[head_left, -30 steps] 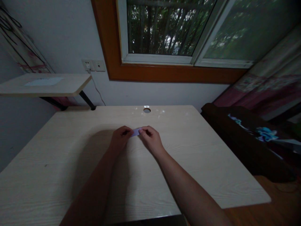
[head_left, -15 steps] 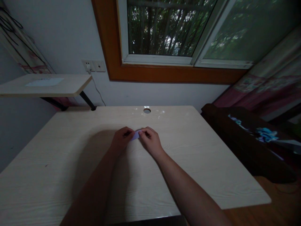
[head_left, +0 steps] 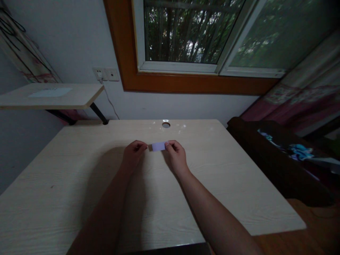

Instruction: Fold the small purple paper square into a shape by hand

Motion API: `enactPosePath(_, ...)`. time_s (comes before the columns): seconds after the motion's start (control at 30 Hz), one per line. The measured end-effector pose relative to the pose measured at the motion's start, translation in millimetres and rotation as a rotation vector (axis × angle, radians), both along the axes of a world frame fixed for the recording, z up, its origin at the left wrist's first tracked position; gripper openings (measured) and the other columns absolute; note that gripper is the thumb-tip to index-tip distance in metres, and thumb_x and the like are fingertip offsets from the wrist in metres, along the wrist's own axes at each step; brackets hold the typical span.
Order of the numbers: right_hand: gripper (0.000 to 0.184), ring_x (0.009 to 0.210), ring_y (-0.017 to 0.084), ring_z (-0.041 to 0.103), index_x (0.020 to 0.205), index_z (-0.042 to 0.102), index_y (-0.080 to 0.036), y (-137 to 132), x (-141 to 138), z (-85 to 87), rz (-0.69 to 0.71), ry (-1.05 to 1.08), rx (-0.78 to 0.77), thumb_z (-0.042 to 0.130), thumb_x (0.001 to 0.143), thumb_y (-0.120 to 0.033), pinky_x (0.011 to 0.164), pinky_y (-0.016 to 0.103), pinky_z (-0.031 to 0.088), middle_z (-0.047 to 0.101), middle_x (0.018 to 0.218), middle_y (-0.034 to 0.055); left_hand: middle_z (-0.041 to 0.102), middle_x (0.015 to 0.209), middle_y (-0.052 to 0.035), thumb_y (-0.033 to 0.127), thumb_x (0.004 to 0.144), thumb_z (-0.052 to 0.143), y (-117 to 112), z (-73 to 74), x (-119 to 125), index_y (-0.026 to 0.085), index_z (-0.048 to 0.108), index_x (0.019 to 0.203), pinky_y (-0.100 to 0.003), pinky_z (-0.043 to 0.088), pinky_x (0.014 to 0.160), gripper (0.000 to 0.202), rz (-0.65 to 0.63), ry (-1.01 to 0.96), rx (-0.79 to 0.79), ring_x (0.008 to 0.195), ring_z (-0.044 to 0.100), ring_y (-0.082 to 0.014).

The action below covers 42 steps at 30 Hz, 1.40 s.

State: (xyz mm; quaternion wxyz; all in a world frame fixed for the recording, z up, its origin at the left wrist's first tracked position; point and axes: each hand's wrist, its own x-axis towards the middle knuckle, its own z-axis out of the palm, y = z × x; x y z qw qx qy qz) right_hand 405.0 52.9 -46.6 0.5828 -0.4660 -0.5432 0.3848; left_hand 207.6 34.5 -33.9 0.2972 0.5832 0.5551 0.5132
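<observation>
A small pale lilac piece of paper [head_left: 158, 146] is held just above the light wooden desk [head_left: 79, 184], a little short of its far edge. My right hand [head_left: 177, 155] pinches the paper's right end between thumb and fingers. My left hand [head_left: 133, 154] is curled, its fingertips just left of the paper's left end; whether they touch it is hard to tell in the dim light. Both forearms reach in from the bottom of the view.
A round cable hole [head_left: 166, 124] sits at the desk's far edge. A raised side shelf [head_left: 53, 95] stands at the left, wall sockets [head_left: 105, 74] with a cable behind it. A window is ahead. Dark furniture [head_left: 278, 159] and a curtain stand at the right.
My hands have drawn apart, so more of the paper shows between them. The right hand shifted right and slightly away from me, the left a little to the left.
</observation>
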Motion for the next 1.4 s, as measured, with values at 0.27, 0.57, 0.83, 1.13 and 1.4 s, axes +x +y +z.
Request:
enactPosePath(0.27,0.023,0.073,0.017,0.058,0.083,0.069,-0.02,-5.1,-4.1,5.5,0.095,-0.102,0.016,0.06,0.086,-0.042,0.07,0.027,0.046,0.064,0.077,0.0012,0.068,0.095,-0.0051,0.038,0.084,0.063,-2.0,6.5,6.5,0.019,0.069,0.094,-0.025,0.052,0.073,0.023,-0.043,-0.046,0.049,0.085,0.064,-0.0161)
enactPosePath(0.57,0.017,0.074,0.017,0.06,0.088,0.071,-0.022,-10.3,-6.0,11.8,0.169,-0.244,0.109,0.062,0.086,-0.036,0.068,0.028,0.046,0.066,0.082,0.0029,0.067,0.077,-0.0017,0.034,0.084,0.062,-3.9,1.0,10.8,0.018,0.068,0.081,-0.025,0.046,0.067,0.018,-0.162,0.209,0.045,0.071,0.06,-0.0146)
enactPosePath(0.83,0.009,0.081,0.019,0.062,0.084,0.072,-0.023,-12.7,-5.4,16.0,0.195,-0.392,0.23,0.063,0.084,-0.025,0.074,0.031,0.047,0.068,0.081,0.0031,0.066,0.079,-0.0031,0.026,0.086,0.058,-6.9,7.0,15.7,0.019,0.068,0.081,-0.026,0.047,0.073,0.014,-0.219,0.299,0.107,0.076,0.062,-0.0157)
enactPosePath(1.13,0.008,0.075,0.019,0.06,0.08,0.071,-0.023,-12.3,-5.6,14.8,0.138,-0.433,0.247,0.064,0.081,-0.021,0.071,0.031,0.047,0.066,0.076,0.0024,0.064,0.078,-0.0031,0.027,0.087,0.057,-7.5,6.5,13.5,0.019,0.067,0.079,-0.027,0.046,0.074,0.015,-0.194,0.312,0.13,0.076,0.06,-0.0161)
enactPosePath(1.4,0.009,0.067,0.016,0.056,0.074,0.07,-0.02,-8.9,-1.4,20.5,-0.022,-0.335,0.153,0.061,0.077,-0.019,0.064,0.028,0.045,0.062,0.071,0.0008,0.063,0.077,-0.002,0.028,0.086,0.057,-6.8,8.4,9.6,0.018,0.065,0.077,-0.026,0.045,0.07,0.015,-0.138,0.254,0.097,0.073,0.058,-0.0151)
